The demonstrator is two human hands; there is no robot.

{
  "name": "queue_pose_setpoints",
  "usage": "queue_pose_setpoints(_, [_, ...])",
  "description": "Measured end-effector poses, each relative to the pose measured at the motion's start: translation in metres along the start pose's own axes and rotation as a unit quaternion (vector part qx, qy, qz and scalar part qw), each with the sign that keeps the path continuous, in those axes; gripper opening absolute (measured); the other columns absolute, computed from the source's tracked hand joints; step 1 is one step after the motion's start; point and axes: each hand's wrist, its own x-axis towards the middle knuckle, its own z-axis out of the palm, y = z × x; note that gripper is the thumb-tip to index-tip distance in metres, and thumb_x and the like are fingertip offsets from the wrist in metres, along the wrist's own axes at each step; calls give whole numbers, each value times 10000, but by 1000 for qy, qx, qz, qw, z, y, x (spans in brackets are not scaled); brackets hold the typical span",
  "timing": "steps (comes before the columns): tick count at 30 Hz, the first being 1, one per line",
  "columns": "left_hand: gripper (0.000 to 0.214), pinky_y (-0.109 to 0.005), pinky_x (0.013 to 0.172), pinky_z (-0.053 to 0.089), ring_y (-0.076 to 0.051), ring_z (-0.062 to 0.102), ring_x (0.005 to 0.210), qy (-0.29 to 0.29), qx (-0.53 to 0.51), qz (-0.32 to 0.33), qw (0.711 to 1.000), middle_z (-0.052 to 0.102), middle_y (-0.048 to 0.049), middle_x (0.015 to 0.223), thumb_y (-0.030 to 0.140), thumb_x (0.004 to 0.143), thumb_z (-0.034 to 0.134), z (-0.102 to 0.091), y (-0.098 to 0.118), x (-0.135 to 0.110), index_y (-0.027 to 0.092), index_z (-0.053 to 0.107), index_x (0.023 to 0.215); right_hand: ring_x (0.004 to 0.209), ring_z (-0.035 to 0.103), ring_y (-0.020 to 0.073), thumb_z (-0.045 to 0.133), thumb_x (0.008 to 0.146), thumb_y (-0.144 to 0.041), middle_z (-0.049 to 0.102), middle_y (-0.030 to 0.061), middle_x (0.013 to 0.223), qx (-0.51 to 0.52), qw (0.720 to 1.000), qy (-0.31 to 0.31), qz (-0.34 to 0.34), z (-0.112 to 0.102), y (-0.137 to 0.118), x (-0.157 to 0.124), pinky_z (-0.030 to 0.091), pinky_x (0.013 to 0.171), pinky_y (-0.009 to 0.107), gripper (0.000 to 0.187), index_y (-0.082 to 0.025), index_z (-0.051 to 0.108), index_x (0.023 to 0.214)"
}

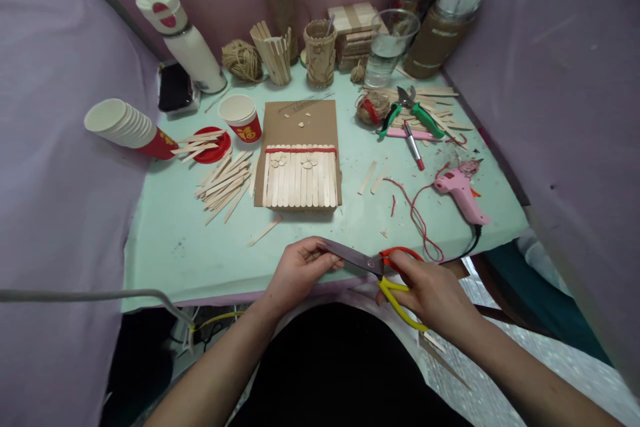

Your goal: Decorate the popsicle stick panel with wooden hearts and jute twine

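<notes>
My right hand [425, 287] grips a pair of scissors [357, 257] with one red and one yellow handle, thumb and fingers in the loops. The blades point left toward my left hand [303, 270], whose fingers are pinched together at the blade tips. Whatever sits between those fingers is hidden or too small to name. Beyond the hands lies a cardboard sheet [300, 121] with a panel of craft sticks [300, 188] on it. A red cord [300, 149] crosses the panel's top, and small petal-shaped wood pieces [309, 161] sit below the cord.
A pink glue gun [463, 193], loose red cord [417, 213] and green-handled pruners [410, 112] lie to the right. Loose craft sticks [227, 187], a red-and-white paper cup [243, 121] and stacked cups [127, 128] stand left. Twine, jars and a water cup [387, 53] line the back.
</notes>
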Motion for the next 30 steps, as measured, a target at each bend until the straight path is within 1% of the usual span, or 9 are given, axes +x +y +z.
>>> queue_pose_setpoints(3, [109, -227, 661, 513, -118, 646, 665, -2, -13, -6, 1000, 710, -21, 690, 251, 735, 741, 0, -2, 1, 154, 698, 758, 528, 562, 170, 637, 832, -485, 585, -42, 623, 45, 998, -5, 40, -3, 2, 1, 310, 488, 249, 261, -250, 554, 911])
queue_pose_setpoints(7, [207, -206, 643, 497, -100, 621, 636, 21, -72, -41, 996, 701, -32, 678, 312, 685, 809, 4, 1, 3, 136, 709, 725, 539, 471, 139, 684, 773, -502, 497, -65, 606, 183, 975, 57, 109, -6, 2, 8, 340, 507, 242, 310, -253, 525, 868])
queue_pose_setpoints(10, [241, -195, 660, 500, -89, 623, 657, 28, -133, -97, 986, 713, -46, 736, 321, 654, 840, 8, 4, 4, 130, 716, 732, 559, 444, 120, 748, 713, -500, 489, -62, 642, 343, 925, 102, 131, -5, -8, 16, 358, 514, 237, 384, -245, 467, 771])
queue_pose_setpoints(13, [250, -187, 676, 502, -80, 620, 679, 16, -167, -134, 977, 711, -54, 786, 311, 646, 850, 12, 5, 3, 121, 720, 743, 571, 454, 96, 788, 708, -424, 617, -27, 814, 477, 863, 126, 113, -1, -24, 25, 390, 531, 231, 379, -242, 482, 840])
queue_pose_setpoints(15, [258, -178, 666, 494, -72, 609, 669, 7, -177, -145, 973, 692, -44, 761, 305, 638, 856, 16, 5, 3, 112, 723, 744, 568, 449, 84, 786, 730, -376, 652, -11, 905, 521, 838, 138, 88, 2, -35, 31, 385, 522, 220, 362, -246, 491, 896])
queue_pose_setpoints(17, [265, -170, 645, 480, -62, 590, 642, 4, -183, -155, 971, 665, -25, 712, 305, 628, 861, 19, 4, 3, 108, 724, 742, 571, 452, 82, 785, 738, -355, 660, -8, 933, 545, 823, 144, 71, 5, -42, 36, 374, 509, 213, 361, -251, 485, 910])
queue_pose_setpoints(23, [249, -184, 626, 454, -54, 542, 599, 7, -192, -172, 966, 631, -13, 677, 290, 617, 854, 25, 5, 3, 98, 719, 699, 506, 380, 71, 788, 735, -361, 649, -19, 850, 558, 814, 148, 68, 15, -46, 42, 317, 450, 209, 389, -252, 432, 846])
queue_pose_setpoints(27, [261, -188, 629, 442, -67, 543, 630, -1, -191, -168, 967, 623, -12, 676, 338, 666, 816, 26, 6, 2, 102, 736, 745, 515, 382, 73, 765, 765, -359, 663, -20, 852, 563, 807, 169, 60, 17, -43, 44, 327, 464, 215, 356, -250, 456, 903])
queue_pose_setpoints(30, [278, -188, 611, 428, -70, 534, 634, -9, -188, -168, 968, 614, -6, 676, 356, 668, 815, 26, 6, 2, 106, 737, 762, 506, 359, 73, 759, 764, -388, 667, -7, 839, 550, 815, 165, 76, 16, -41, 44, 313, 453, 225, 344, -237, 472, 879])
